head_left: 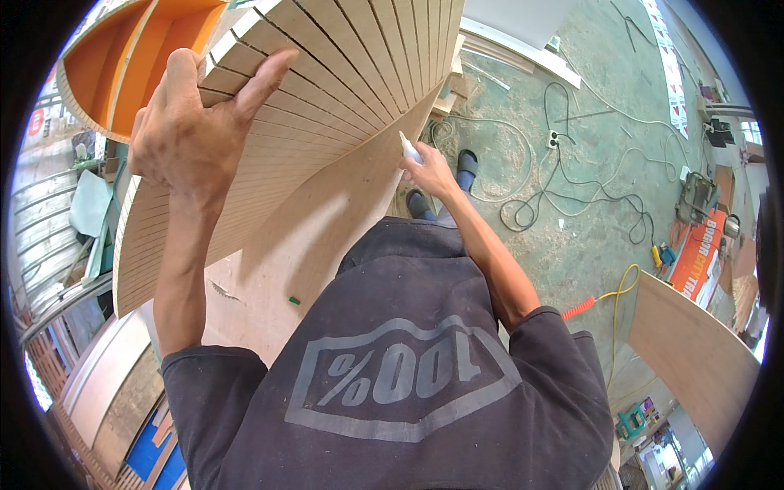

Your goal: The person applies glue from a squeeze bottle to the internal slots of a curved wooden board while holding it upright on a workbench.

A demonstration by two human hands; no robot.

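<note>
My left hand is closed over the upper edge of a kerf-cut plywood panel, thumb on the slotted face, fingers partly hidden behind the edge. Many narrow parallel slots cross the panel, which stands tilted and curved over a smooth light wooden board. In my right hand is a small white bottle with a pointed nozzle, its tip pointing up and apart from the slotted panel, close to where the panel meets the board.
An orange curved piece with compartments sits at upper left, behind the panel. Black cables and a socket block lie on the sawdust-strewn green floor. A red coiled hose and a plywood sheet are on the right.
</note>
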